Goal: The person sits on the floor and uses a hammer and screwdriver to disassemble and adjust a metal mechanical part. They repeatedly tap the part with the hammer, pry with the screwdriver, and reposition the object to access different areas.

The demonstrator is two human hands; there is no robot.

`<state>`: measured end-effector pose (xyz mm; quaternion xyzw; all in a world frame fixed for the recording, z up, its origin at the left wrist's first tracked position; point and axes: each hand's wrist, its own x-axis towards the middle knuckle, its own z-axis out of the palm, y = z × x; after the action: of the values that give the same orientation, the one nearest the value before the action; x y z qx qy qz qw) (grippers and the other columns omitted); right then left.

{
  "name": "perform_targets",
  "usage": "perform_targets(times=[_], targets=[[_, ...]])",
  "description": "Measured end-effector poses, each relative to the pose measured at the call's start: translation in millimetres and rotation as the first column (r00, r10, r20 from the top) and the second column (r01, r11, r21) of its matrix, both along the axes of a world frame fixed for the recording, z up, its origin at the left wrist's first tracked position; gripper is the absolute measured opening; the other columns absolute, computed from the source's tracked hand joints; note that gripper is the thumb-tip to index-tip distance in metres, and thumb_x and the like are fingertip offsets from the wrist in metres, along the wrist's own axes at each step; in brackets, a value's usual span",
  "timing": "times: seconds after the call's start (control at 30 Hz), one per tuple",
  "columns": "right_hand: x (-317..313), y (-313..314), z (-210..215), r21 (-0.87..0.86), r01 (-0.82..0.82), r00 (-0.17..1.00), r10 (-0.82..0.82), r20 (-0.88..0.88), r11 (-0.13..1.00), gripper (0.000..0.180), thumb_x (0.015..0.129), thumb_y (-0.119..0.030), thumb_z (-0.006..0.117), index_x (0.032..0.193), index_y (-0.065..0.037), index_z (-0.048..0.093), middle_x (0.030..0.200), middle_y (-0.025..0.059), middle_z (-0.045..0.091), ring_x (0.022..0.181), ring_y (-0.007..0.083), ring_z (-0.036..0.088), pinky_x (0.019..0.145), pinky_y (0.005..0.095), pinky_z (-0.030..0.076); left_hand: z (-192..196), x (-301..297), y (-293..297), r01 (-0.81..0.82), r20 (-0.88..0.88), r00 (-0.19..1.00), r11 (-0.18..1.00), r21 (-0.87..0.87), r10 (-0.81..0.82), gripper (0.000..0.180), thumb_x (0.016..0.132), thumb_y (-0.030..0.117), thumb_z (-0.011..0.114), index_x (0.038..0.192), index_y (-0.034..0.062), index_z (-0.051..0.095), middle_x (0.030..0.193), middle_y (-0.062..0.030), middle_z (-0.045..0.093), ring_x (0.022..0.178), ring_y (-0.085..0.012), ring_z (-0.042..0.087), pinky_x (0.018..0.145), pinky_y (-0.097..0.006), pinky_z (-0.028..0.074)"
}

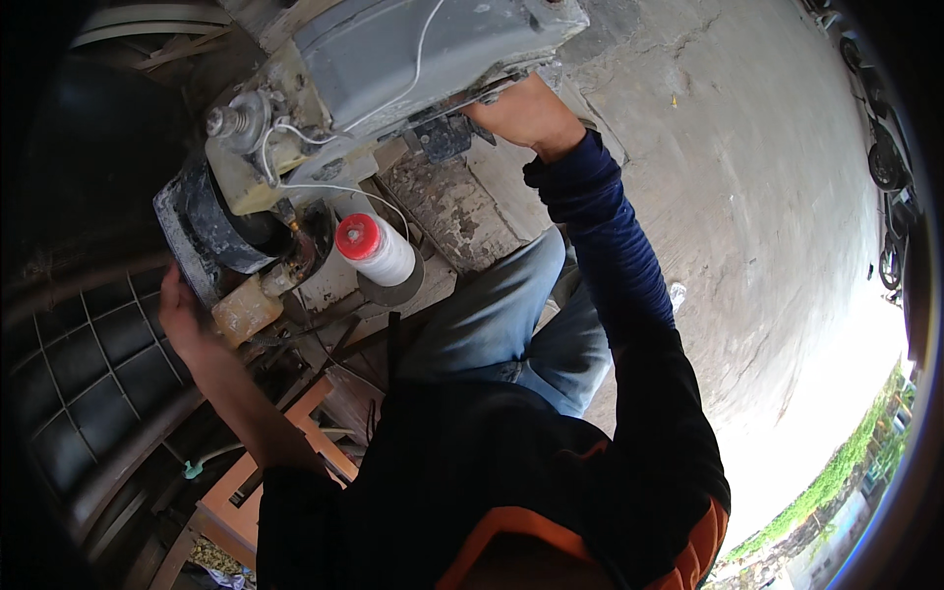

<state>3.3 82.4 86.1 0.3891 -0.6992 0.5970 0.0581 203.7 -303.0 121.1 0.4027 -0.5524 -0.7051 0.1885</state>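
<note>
A sewing machine with a worn grey arm (393,64) lies across the top of the view. My left hand (185,317), slightly blurred, has its fingers curled against the rim of the dark handwheel (211,236) at the machine's left end. My right hand (531,113) reaches under the far right end of the grey arm; its fingers are hidden there. White thread (418,59) runs over the arm and down past a metal tension knob (228,121). Below it, a spool of white thread (379,254) with a red top stands on a round grey holder.
An orange-brown wooden stool or frame (236,492) is at lower left, near a dark wire grid (98,344). My jeans-clad knees (492,320) are close under the machine. Concrete floor (747,177) stretches to the right, with parked motorbikes (885,167) along the far edge.
</note>
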Motion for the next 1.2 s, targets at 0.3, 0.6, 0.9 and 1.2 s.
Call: perform_targets(times=[0.3, 0.6, 0.9, 1.2], targets=[[12.5, -59.7, 10.9, -0.116, -0.206, 0.977, 0.211, 0.035, 0.972, 0.032, 0.083, -0.009, 0.064, 0.115, -0.002, 0.062, 0.111, 0.0146, 0.065, 0.101, 0.0299, 0.060, 0.088, 0.0363, 0.049, 36.1, 44.1, -24.2, -0.007, 0.006, 1.000, 0.996, 0.088, 0.006, 0.039, 0.100, 0.022, 0.036, 0.128, -0.0024, 0.050, 0.124, -0.0151, 0.058, 0.111, -0.0286, 0.058, 0.096, -0.042, 0.047], [24.7, -82.3, 0.9, -0.139, -0.283, 0.920, 0.309, 0.241, 0.949, 0.049, 0.076, 0.001, 0.057, 0.125, 0.000, 0.052, 0.115, 0.0137, 0.062, 0.106, 0.0220, 0.056, 0.095, 0.0323, 0.044, 16.5, 66.0, -31.6, 0.016, -0.044, 0.999, 0.994, 0.105, -0.012, 0.038, 0.098, 0.022, 0.043, 0.125, -0.0021, 0.053, 0.121, -0.0138, 0.060, 0.110, -0.0282, 0.059, 0.096, -0.040, 0.047], [42.7, -81.9, -45.4, -0.169, -0.304, 0.826, 0.348, 0.444, 0.937, 0.049, 0.077, 0.001, 0.060, 0.125, 0.001, 0.052, 0.116, 0.0132, 0.062, 0.107, 0.0199, 0.055, 0.096, 0.0311, 0.042, -59.3, 103.8, -41.7, 0.405, -0.246, 0.805, 0.802, -0.439, -0.540, 0.040, 0.097, 0.025, 0.048, 0.124, -0.0028, 0.054, 0.120, -0.0109, 0.061, 0.107, -0.0253, 0.060, 0.095, -0.038, 0.046], [44.2, -83.3, -47.1, -0.089, -0.314, 0.866, 0.324, 0.380, 0.945, 0.048, 0.078, -0.001, 0.063, 0.124, 0.001, 0.053, 0.114, 0.0136, 0.062, 0.106, 0.0194, 0.054, 0.095, 0.0318, 0.043, -37.9, 80.4, -22.8, -0.115, 0.178, 0.978, 0.992, 0.042, 0.106, 0.033, 0.097, 0.023, 0.048, 0.117, -0.0020, 0.058, 0.108, -0.0124, 0.064, 0.098, -0.0244, 0.063, 0.088, -0.037, 0.050]])
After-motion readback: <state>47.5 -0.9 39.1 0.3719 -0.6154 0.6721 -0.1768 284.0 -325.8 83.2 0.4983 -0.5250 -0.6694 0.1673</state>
